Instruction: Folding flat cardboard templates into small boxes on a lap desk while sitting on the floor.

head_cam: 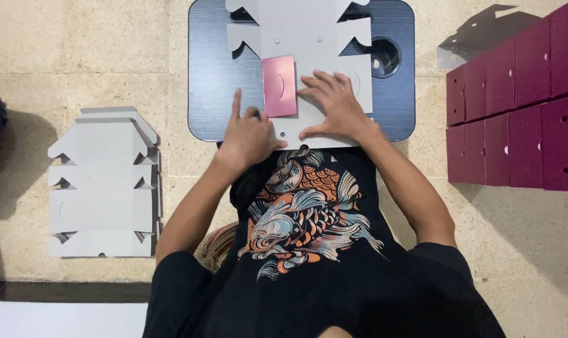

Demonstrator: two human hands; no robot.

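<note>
Fingers [324, 84] pressing flat on grey cardboard [303, 37]
Right hand [337, 106] is lying spread wide; left hand [246, 134] is pointing, curled, just beside a pink flap [279, 86].

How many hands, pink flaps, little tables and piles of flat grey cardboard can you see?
Hands: 2, the left hand and the right hand
Pink flap: 1
Dark table: 1
Grey cardboard pile on the floor: 1
Total: 5
</note>
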